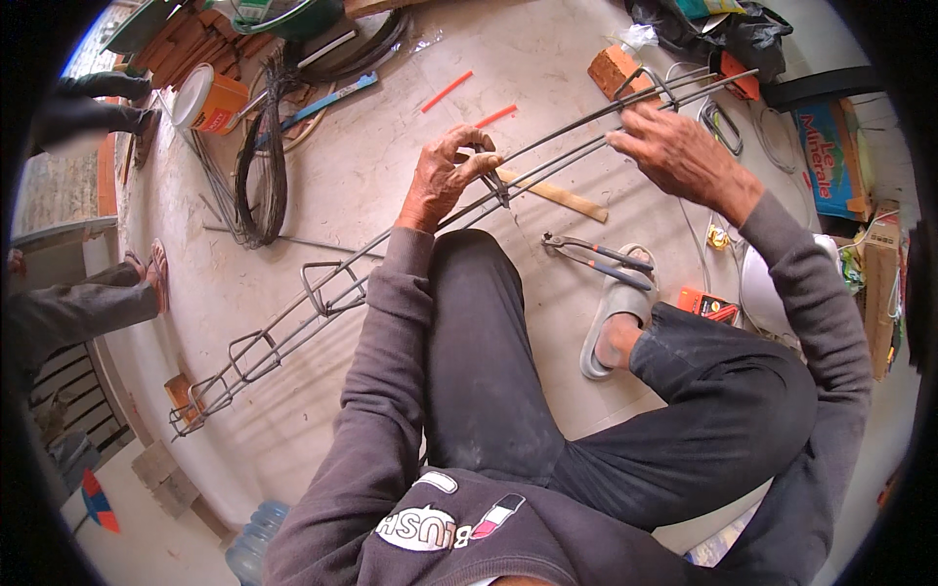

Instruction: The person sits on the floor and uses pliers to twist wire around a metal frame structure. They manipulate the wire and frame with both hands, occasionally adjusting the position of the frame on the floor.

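A: Nearest first: the person sits on the floor (293, 420), knees bent, one foot in a grey sandal (614, 311). Pincers (598, 258) lie just past the knee, a small orange box (709, 306) right of the sandal.

B: Hands?

A: The left hand (447, 176) has its fingers (479, 164) pinched on a wire tie (496, 188) at the rebar cage (322, 293). The right hand (679, 151) rests on the cage's rods further along, fingers curled over them; how tight the grip is, cannot tell.

B: Cage position?

A: On the floor, a long diagonal from lower left to upper right, passing in front of the knees. A wooden strip (557, 195) lies beneath it.

B: Beyond?

A: A coil of tie wire (264, 166) to the left, an orange bucket (210, 98) behind it, two red sticks (447, 91) and a brick (614, 68) near the cage's far end.
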`<state>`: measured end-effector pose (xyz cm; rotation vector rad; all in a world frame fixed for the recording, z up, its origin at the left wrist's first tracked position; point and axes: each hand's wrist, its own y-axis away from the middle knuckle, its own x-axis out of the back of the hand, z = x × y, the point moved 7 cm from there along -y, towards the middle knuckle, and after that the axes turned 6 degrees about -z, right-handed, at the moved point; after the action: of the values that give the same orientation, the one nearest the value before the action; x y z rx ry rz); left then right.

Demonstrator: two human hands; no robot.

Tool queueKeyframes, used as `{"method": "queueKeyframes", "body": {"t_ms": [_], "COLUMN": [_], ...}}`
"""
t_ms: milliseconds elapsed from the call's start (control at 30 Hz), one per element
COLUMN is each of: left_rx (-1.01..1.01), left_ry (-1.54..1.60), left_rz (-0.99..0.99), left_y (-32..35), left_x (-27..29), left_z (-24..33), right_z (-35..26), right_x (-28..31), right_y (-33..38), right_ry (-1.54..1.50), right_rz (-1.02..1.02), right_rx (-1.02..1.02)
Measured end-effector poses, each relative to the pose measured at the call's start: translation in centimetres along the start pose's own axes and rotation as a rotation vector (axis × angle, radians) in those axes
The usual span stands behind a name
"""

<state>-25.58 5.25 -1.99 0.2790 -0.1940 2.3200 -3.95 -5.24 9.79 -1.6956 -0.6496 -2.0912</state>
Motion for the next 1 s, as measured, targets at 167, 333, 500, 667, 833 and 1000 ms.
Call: {"method": "queueKeyframes", "body": {"t_ms": [167,333,500,667,833,1000], "left_rx": [0.067,0.207,0.327,0.238,0.187,0.086], "left_ry": [0.066,0.137,-0.746,-0.949,-1.039,-1.014], "left_rz": [-0.040,0.123,-0.234,-0.326,-0.289,-0.223], "left_y": [-0.5,0.3,3.1,2.7,2.5,2.5], "left_x": [0.5,1.9,2.3,1.1,0.4,0.6], "left_z": [0.3,-3.6,-6.1,-6.5,-5.0,-3.5], "right_z": [-0.6,-2.3,-3.6,-3.0,-3.1,-2.6], "right_x": [-0.5,-4.0,-5.5,-5.7,-5.8,-5.9], "right_y": [-4.3,-5.7,-4.9,-5.6,-5.6,-6.2], "right_ry": [0.122,0.103,-0.002,-0.039,-0.049,-0.056], "right_rz": [-0.156,-0.281,-0.236,-0.303,-0.141,-0.187], "right_rx": [0.061,-0.036,-0.063,-0.090,-0.050,-0.085]}}
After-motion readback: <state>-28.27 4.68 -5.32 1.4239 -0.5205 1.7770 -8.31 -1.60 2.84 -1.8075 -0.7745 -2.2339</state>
